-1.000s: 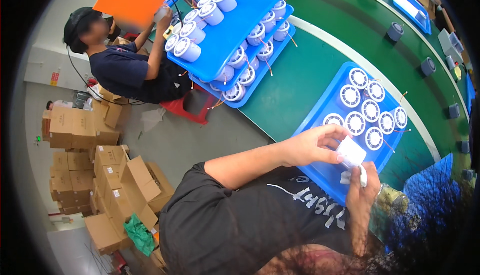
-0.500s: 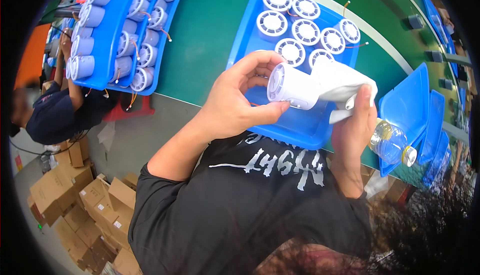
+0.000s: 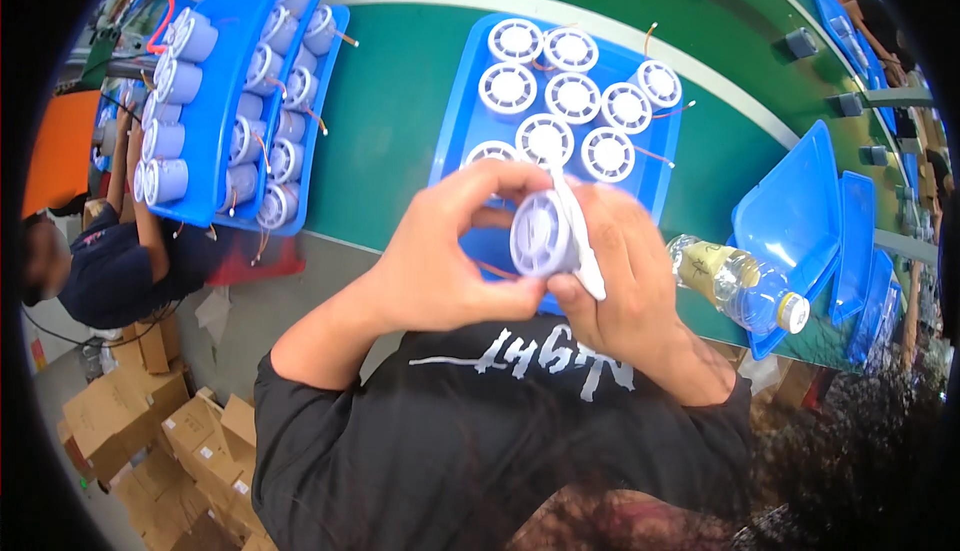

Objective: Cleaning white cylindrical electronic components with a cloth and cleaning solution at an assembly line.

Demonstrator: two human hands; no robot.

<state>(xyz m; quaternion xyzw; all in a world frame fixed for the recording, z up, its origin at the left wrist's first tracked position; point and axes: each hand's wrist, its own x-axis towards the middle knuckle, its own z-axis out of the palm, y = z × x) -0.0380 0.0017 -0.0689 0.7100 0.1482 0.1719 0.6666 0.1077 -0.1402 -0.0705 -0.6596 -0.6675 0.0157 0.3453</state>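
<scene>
We noted both hands, left (image 3: pixel 450 261) and right (image 3: pixel 625 281), pinching one white round part (image 3: pixel 540 236) (a white strip (image 3: pixel 578 236) across it) above the blue tray (image 3: pixel 470 116) on the green desk (image 3: pixel 400 121).

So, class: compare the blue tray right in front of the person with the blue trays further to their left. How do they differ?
The near tray lies flat on the green table; the left trays are stacked and overlapping. In the near tray the white round parts stand upright, slotted faces up; in the left trays the cylinders lie on their sides in rows. The near tray has bare space; the left ones look packed. Both are blue, holding the same kind of part.
</scene>
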